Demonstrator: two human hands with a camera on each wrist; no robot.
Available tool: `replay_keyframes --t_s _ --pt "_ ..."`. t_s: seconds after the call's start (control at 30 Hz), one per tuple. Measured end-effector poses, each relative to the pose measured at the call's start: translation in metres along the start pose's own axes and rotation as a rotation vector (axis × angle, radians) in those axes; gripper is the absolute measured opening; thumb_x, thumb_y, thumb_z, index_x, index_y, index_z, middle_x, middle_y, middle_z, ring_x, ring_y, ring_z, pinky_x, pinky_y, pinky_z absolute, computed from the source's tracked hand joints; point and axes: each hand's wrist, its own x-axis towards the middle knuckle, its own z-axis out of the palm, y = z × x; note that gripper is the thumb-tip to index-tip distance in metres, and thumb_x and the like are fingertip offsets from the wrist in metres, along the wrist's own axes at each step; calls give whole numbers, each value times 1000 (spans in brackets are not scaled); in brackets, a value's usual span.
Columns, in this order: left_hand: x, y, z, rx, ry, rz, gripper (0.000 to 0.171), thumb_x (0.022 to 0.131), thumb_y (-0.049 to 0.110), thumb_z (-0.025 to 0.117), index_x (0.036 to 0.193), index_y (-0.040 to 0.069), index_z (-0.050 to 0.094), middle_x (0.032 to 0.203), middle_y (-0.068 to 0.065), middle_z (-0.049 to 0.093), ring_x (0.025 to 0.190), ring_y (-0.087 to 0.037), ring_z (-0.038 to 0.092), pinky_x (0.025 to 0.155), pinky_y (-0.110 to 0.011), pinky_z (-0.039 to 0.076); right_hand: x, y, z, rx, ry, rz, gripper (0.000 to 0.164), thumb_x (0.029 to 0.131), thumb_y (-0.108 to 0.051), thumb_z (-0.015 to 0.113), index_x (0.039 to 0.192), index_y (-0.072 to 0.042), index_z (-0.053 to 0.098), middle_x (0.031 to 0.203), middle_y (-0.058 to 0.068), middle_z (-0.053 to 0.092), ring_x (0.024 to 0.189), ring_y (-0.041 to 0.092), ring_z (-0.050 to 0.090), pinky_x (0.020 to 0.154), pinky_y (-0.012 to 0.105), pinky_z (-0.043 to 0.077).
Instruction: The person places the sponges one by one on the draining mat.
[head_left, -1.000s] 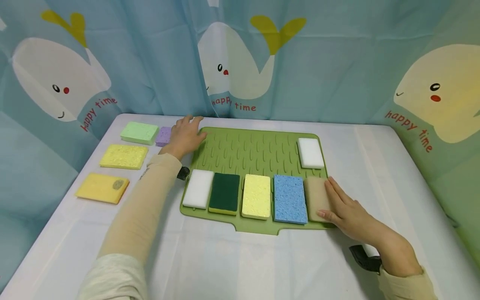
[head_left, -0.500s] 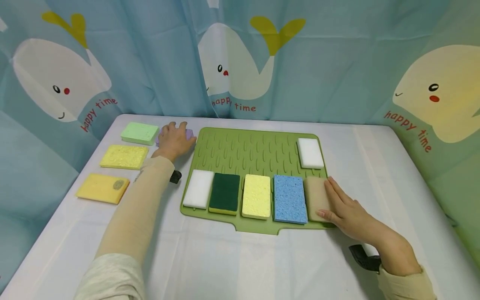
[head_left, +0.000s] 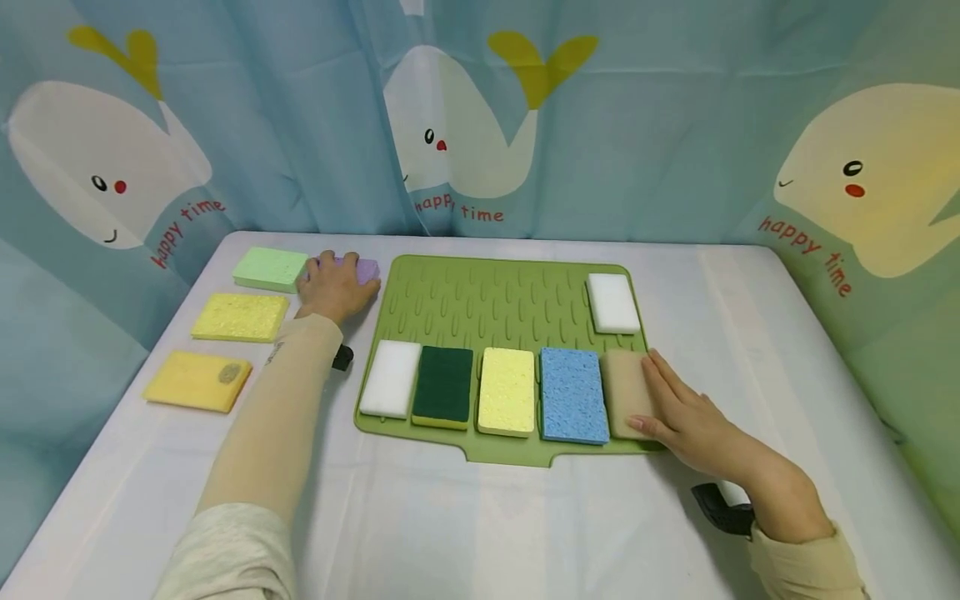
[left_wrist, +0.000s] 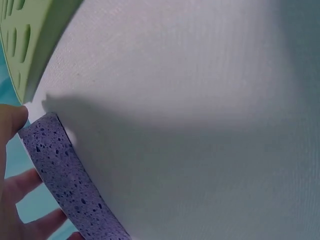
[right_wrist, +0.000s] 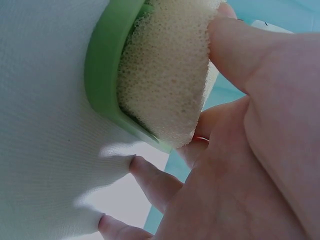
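Note:
My left hand (head_left: 335, 287) reaches over a purple sponge (head_left: 366, 269) at the table's back left. In the left wrist view, the thumb is at one end of that sponge (left_wrist: 67, 175) and the fingers are behind its far side, partly hidden. My right hand (head_left: 693, 421) lies along the right edge of a beige sponge (head_left: 624, 392) on a green mat (head_left: 480, 300), its fingers fairly straight and the thumb over the top. Close up in the right wrist view, the beige sponge (right_wrist: 165, 75) sits inside the mat's raised rim (right_wrist: 100, 85), and two fingertips rest on the white tabletop.
Along the mat's front lie a white sponge (head_left: 391, 379), a dark green scouring sponge (head_left: 442, 386), a pale yellow sponge (head_left: 506, 392) and a blue sponge (head_left: 573, 394). Another white one (head_left: 612, 303) lies back right. Light green (head_left: 270, 268), yellow (head_left: 240, 317) and orange-yellow sponges (head_left: 197, 381) line the table's left.
My left hand has moved left from the mat's back left corner onto the purple sponge. The right hand stays at the beige sponge. The head view has shifted slightly.

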Motion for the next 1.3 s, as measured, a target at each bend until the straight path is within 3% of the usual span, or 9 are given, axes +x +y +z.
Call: replay_keyframes --t_s 0.17,0.47,0.73,0.9,1.07,1.3 --pt "0 -1 1 -20 13 -3 66 97 46 49 150 10 35 151 -36 21 137 -57 23 108 -70 26 1 0 0 -5 3 -5 92 100 -40 55 157 2 -3 165 23 -6 141 60 20 99 84 15" --pt "1 -1 3 9 46 -19 69 95 46 53 149 8 35 141 -39 30 128 -59 34 105 -69 31 2 1 0 -4 -1 -2 93 100 -41 55 157 2 -3 165 23 -7 141 60 19 99 83 15" --pt "3 -3 -1 -35 32 -68 85 89 49 60 148 -4 30 145 -39 28 132 -57 30 107 -66 33 2 0 0 -8 -4 1 93 100 -41 55 157 3 -3 165 24 -7 141 60 19 100 83 15" --pt "3 -3 -6 -43 -13 -93 90 87 52 63 143 -10 30 139 -42 32 130 -56 32 106 -64 35 2 0 0 -7 -5 10 93 100 -42 55 157 2 -3 165 23 -7 142 60 18 100 83 15" --pt "5 -1 -6 -31 -44 -107 91 88 54 61 144 -10 28 140 -43 31 132 -58 31 109 -63 32 1 0 -1 -6 -4 6 93 100 -41 55 157 3 -3 165 23 -7 141 61 19 100 83 15" --pt "1 0 -4 -44 -30 -115 93 89 56 60 144 -11 27 142 -45 28 132 -60 29 109 -66 30 1 -2 -1 -3 -4 7 92 100 -41 55 157 2 -3 165 23 -7 141 60 19 100 83 15"
